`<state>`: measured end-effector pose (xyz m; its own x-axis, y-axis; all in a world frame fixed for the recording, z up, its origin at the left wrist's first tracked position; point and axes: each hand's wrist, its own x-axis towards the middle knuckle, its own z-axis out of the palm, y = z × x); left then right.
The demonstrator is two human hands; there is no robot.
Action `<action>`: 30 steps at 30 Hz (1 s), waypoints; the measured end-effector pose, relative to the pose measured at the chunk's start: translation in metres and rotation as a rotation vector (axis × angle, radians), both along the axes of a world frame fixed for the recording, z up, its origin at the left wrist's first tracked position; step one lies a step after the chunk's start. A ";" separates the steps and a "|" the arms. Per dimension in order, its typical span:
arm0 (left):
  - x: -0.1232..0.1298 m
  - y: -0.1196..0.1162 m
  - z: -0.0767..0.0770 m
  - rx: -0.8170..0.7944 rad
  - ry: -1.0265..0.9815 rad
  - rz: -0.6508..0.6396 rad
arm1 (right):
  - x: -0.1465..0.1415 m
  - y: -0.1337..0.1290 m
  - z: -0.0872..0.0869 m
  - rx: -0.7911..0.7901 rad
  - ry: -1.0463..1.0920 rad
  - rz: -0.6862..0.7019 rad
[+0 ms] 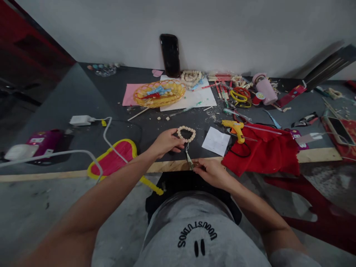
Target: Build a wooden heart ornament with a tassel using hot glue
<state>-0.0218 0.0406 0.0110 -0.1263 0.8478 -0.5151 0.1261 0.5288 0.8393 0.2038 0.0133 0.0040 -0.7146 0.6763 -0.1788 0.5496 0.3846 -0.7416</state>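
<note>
A bracelet of pale beads (186, 128) forms a loop above the dark table, near its front edge. My left hand (170, 142) pinches the lower left side of the loop between thumb and fingers. From the bracelet's lower end hangs a pale tassel (189, 160) on a thin cord, pointing toward me. The fingertips of my right hand (209, 170) are closed at the tassel's lower end, by the wooden table edge. To the right of the bracelet lies a white paper square (216, 141).
A yellow glue gun (234, 129) rests by a red cloth (263, 148) at right. Behind are a yellow basket (159, 102), yellow-handled scissors (238, 97), a pink bottle (265, 89) and a phone (170, 55) against the wall. A white cable (107, 128) crosses a pink-and-yellow heart-shaped piece (114, 159) at left.
</note>
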 end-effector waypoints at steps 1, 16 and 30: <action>-0.004 -0.001 0.003 -0.016 0.041 -0.022 | 0.002 -0.001 0.000 0.020 -0.013 0.013; -0.030 0.006 -0.001 0.506 0.949 -0.418 | -0.046 0.111 0.019 0.550 -0.080 0.146; -0.029 0.017 -0.009 0.425 0.830 -0.547 | -0.084 0.128 0.011 0.618 -0.324 0.348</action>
<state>-0.0507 0.0573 0.0020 0.1499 0.9843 -0.0933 0.8705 -0.0866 0.4844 0.1196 0.1409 0.0150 -0.8805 0.4673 -0.0791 0.4739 0.8660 -0.1596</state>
